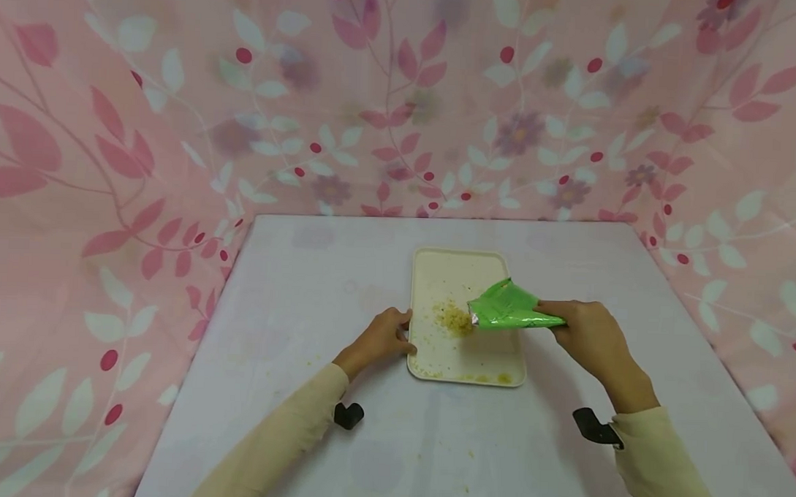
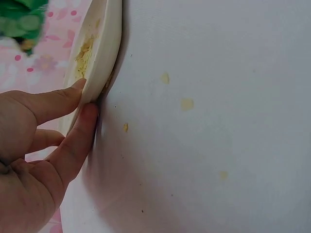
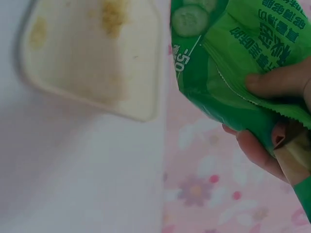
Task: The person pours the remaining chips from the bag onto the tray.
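Observation:
My left hand [image 1: 383,334] pinches the left rim of a cream rectangular tray [image 1: 450,268], thumb on the upper edge and a finger against the outside in the left wrist view. A small heap of yellow crumbs [image 1: 457,321] lies mid-tray, with more scattered along its near edge. Over the tray's right side, my right hand [image 1: 589,335] holds a crumpled green snack bag [image 1: 508,309], tilted with its silvery end toward the crumbs. Cucumber slices and printed characters show on the bag [image 3: 233,53] in the right wrist view; its inside is hidden.
The white table [image 1: 305,274] carries a few stray crumbs [image 2: 126,127] beside the tray and near its front. Pink floral cloth [image 1: 409,132] hangs behind the table and along both sides. A black wrist mount [image 1: 596,427] sticks out by the right sleeve.

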Motion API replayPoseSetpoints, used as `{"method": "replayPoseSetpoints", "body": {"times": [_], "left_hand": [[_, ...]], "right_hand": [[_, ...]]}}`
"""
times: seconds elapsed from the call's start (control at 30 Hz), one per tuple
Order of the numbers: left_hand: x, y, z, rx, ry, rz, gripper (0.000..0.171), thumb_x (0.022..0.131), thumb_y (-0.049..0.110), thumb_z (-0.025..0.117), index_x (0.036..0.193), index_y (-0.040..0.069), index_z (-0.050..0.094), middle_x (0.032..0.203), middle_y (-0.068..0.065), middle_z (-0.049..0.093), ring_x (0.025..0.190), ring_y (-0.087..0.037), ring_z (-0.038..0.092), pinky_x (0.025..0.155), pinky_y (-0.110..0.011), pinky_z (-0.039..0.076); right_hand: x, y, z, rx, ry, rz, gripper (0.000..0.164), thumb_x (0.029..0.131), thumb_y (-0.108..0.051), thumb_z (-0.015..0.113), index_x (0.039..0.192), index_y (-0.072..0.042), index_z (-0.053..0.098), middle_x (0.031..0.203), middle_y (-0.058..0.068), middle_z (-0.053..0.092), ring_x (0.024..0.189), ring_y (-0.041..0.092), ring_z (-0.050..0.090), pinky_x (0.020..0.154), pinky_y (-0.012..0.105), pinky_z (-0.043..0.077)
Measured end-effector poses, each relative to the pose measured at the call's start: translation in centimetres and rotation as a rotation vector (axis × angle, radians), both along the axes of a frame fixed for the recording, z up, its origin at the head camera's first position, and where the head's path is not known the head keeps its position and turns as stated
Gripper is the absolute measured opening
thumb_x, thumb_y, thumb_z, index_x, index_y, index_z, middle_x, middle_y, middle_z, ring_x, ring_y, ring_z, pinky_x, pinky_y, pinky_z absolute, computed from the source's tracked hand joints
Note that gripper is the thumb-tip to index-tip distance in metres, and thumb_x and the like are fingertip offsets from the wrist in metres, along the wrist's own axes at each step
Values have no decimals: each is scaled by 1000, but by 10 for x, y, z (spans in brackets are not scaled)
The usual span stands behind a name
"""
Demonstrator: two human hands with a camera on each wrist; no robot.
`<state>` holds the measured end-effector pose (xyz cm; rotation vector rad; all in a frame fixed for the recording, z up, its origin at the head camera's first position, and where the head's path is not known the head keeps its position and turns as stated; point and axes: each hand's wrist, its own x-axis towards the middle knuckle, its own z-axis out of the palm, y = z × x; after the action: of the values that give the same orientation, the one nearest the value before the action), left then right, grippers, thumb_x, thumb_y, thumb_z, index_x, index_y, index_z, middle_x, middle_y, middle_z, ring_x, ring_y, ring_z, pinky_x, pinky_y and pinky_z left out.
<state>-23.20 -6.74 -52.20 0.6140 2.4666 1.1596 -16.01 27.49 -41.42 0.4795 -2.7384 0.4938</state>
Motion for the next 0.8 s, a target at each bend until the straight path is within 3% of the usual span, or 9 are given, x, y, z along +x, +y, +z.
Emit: {"method": "replayPoseSetpoints", "body": {"times": [0.1,0.27,0.47,0.67,0.8], "left_hand": [[-1,0,0,14,-8,17,85,73,5,86,141,-11,37,100,-14,52,75,-13,61,65,-21,52],[-2,0,-3,1,-4,11,86,74,7,86,142,-10,36,102,-13,52,77,-12,62,66,-20,51],[-1,1,-2,-3,-8,16,85,74,7,86,142,-9,37,102,-13,52,77,-13,61,66,-21,51],[1,0,-1,-5,-22,19,85,76,8,85,143,-8,37,104,-13,52,77,-11,60,66,-21,51],[1,1,0,-6,-24,20,85,76,9,85,144,-8,36,104,-13,52,77,-12,60,66,-22,51]], "right_hand": [[-1,-1,2,-20,21,19,37,73,12,68,104,-6,77,102,14,72,86,37,69,63,50,53],[-8,3,-5,32,-75,-7,32,76,7,72,105,-6,76,101,17,72,83,40,68,59,49,51],[-6,-1,8,-40,65,18,38,72,13,69,104,-7,77,100,13,73,84,37,69,64,50,53],[-17,2,-8,30,-73,4,30,76,6,73,104,-5,76,97,18,72,78,35,68,60,47,50],[-11,2,-1,-19,13,-2,34,73,9,72,103,-6,77,98,15,73,82,37,69,64,51,52]]}}
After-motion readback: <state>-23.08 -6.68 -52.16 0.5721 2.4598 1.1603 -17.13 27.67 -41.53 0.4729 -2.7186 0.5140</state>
